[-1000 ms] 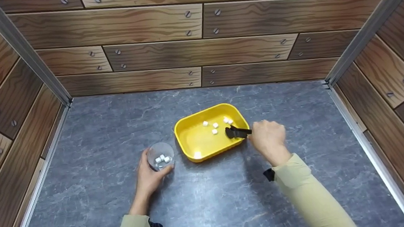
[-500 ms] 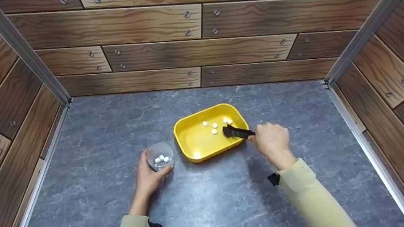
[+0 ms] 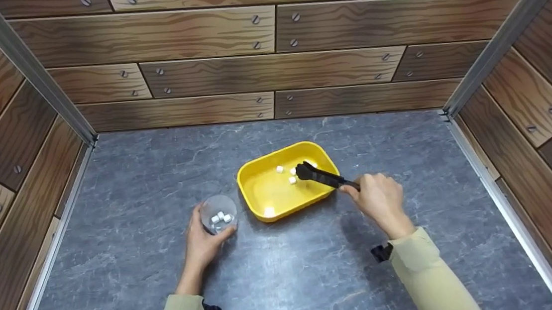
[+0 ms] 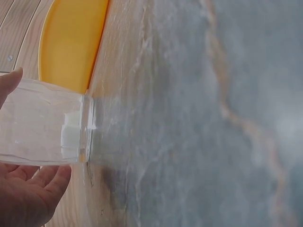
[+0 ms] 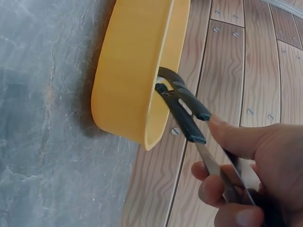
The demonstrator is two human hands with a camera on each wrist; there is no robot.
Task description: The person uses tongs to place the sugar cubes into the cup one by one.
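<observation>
My left hand [image 3: 204, 238] holds a clear plastic cup [image 4: 38, 120] around its sides; the cup stands upright on the surface left of the yellow tub. Several white cubes [image 3: 221, 216] lie at the cup's bottom. My right hand [image 3: 379, 200] grips a pair of black-tipped tongs [image 3: 325, 176] by the metal arms, thumb on one side and fingers on the other. Their tips reach over the near right rim into the yellow tub [image 3: 273, 214]. White cubes [image 3: 280, 169] lie on the tub's floor by the tips, some hidden behind them. The right wrist view shows a bit of white between the tips.
A grey marbled surface [image 3: 125, 198] lies under everything. Wood-patterned walls [image 3: 268, 70] close it in at the back and on both sides, with metal posts [image 3: 510, 29] at the corners. The tub stands just right of the cup.
The right hand has moved right and toward the person, while the tongs' tips have shifted left and farther into the tub, over the cubes. The left hand and cup have stayed put.
</observation>
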